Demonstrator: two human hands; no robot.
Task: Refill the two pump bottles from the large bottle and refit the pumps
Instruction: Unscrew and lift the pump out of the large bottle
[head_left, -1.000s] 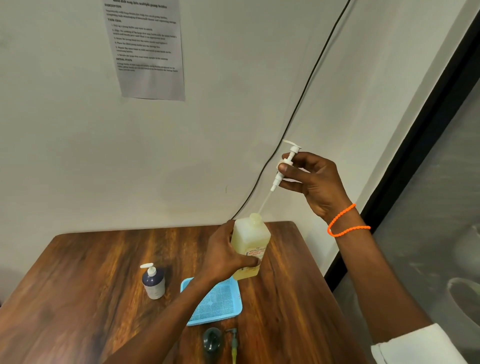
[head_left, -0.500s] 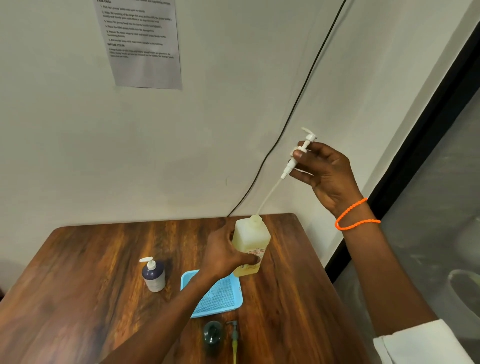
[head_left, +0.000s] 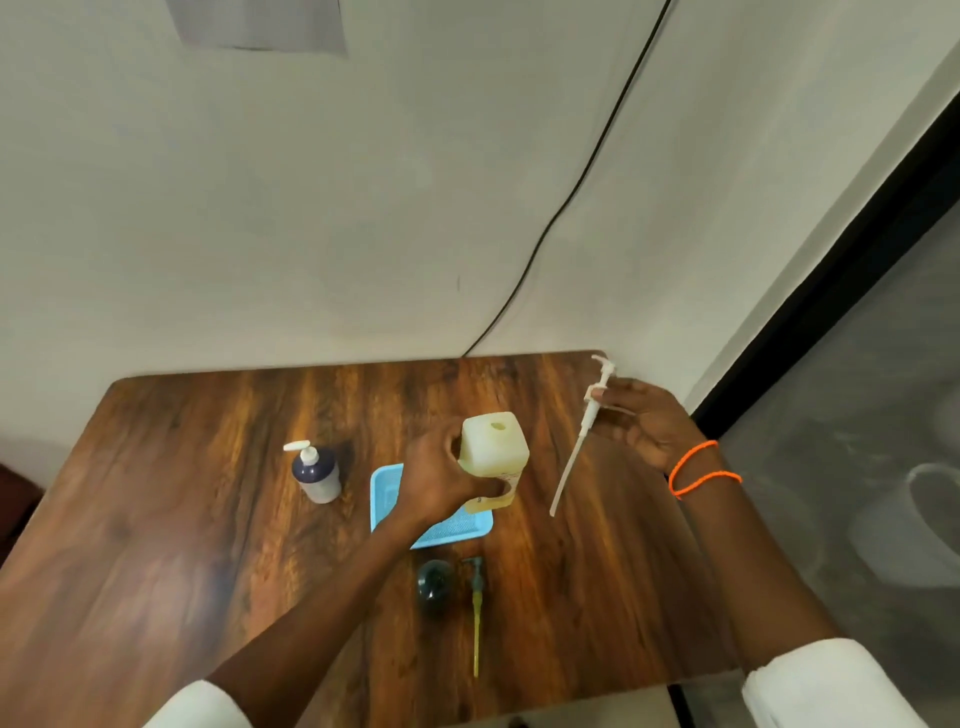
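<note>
The large yellow bottle (head_left: 493, 452) stands upright on the wooden table (head_left: 208, 499), its mouth uncovered, and my left hand (head_left: 441, 480) grips its side. To its right, my right hand (head_left: 644, 426) holds the long white pump (head_left: 584, 431) clear of the bottle, tube hanging down over the table. A small dark pump bottle (head_left: 316, 472) with its white pump fitted stands at the left. Nearer me sits a dark green bottle (head_left: 435, 584) without a pump. A green pump (head_left: 476, 608) with a yellow tube lies beside it.
A light blue tray (head_left: 387, 486) lies under my left wrist, next to the large bottle. A black cable (head_left: 571, 192) runs down the white wall to the table's far edge. The table's right edge meets a dark-framed glass partition (head_left: 831, 280).
My right hand has pulled the white pump fully out of the large bottle and lowered it to the right. The view has tilted down toward the table.
</note>
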